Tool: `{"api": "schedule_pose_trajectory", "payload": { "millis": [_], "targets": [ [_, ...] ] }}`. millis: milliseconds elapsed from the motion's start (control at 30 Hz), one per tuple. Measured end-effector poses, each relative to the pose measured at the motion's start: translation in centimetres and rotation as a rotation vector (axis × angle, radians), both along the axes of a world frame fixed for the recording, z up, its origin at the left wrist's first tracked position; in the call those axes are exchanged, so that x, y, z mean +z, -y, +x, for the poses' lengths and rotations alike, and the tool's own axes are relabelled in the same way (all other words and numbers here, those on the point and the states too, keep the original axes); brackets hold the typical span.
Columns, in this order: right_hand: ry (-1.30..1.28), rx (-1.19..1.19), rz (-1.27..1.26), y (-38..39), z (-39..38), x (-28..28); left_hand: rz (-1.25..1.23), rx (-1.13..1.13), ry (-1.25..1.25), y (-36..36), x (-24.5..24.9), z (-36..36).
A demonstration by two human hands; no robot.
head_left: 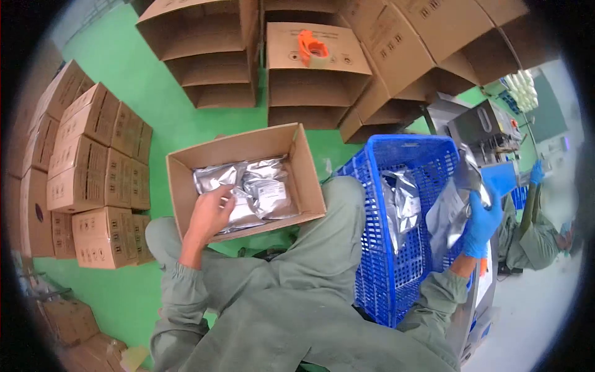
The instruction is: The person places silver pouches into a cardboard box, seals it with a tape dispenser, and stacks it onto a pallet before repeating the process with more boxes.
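An open cardboard box (310,177) with several silver foil pouches (271,189) stands in front of my knees. My bare left hand (214,211) reaches inside it, fingers bent over the pouches; whether they grip one is unclear. On the right, my right hand (483,223), in a blue glove, is closed on a silver pouch (449,214) at the right side of a blue plastic basket (379,248). More silver pouches (403,201) lie inside the basket, left of the held one.
Sealed cartons (93,167) are stacked on the left. Empty open cartons (316,87) stand ahead, one with an orange tape dispenser (313,48) on top. A metal machine (486,127) is at the upper right, and a co-worker (536,239) is at the far right.
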State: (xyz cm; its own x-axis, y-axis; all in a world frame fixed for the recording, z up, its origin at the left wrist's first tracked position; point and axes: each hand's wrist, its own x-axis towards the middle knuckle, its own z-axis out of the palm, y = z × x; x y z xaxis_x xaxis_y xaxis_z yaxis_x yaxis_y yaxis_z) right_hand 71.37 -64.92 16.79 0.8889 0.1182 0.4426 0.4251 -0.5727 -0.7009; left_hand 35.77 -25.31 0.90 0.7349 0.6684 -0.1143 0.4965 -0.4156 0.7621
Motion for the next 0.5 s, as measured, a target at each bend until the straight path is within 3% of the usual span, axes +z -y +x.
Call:
{"api": "schedule_pose_trajectory", "payload": {
  "millis": [67, 133, 167, 233, 267, 300, 333, 367, 400, 433, 467, 500],
  "targets": [
    [0.021, 0.105, -0.068, -4.0, -2.4, 3.7, -0.215, -0.067, 0.01, 0.9, 5.1, 2.5],
    [0.266, 0.348, -0.012, -7.8, -5.3, 7.0, -0.614, -0.23, 0.055, 1.3, 7.9, 4.2],
    [0.276, 0.357, -0.003, -9.9, -6.4, 8.4, -0.604, -0.223, 0.065, 1.6, 9.2, 4.9],
    [0.711, 1.057, 0.174, -14.1, -8.6, 10.2, -0.798, -0.201, 0.17, 2.1, 12.4, 5.6],
    [0.539, 1.25, 0.342, -15.2, -9.5, 9.7, -0.77, -0.068, 0.308, 4.3, 14.5, 4.5],
    [0.534, 1.541, 0.417, -17.1, -9.3, 9.3, -0.818, 0.032, 0.514, 6.1, 15.9, 4.2],
    [0.504, 1.771, 0.099, -17.6, -9.5, 10.5, -0.856, 0.128, 0.722, 7.0, 16.7, 4.0],
    [0.388, 1.836, -0.18, -17.7, -10.6, 10.7, -0.794, 0.098, 0.889, 6.3, 16.0, 3.3],
    [0.233, 1.803, -0.371, -17.2, -11.9, 8.2, -1.336, 0.165, 1.185, 4.6, 11.9, 3.1],
    [0.084, 1.873, -0.341, -17.2, -12.1, 4.4, -1.213, 0.13, 1.153, 3.0, 7.4, 1.9],
    [0.098, 1.887, -0.337, -17.2, -12.6, 2.8, -1.091, 0.094, 1.12, 2.2, 4.9, 0.7],
    [-0.205, 1.6, -0.266, -17.3, -13.2, 1.7, -0.989, 0.3, 0.92, 2.6, 6.9, 0.0]
  ]
}}
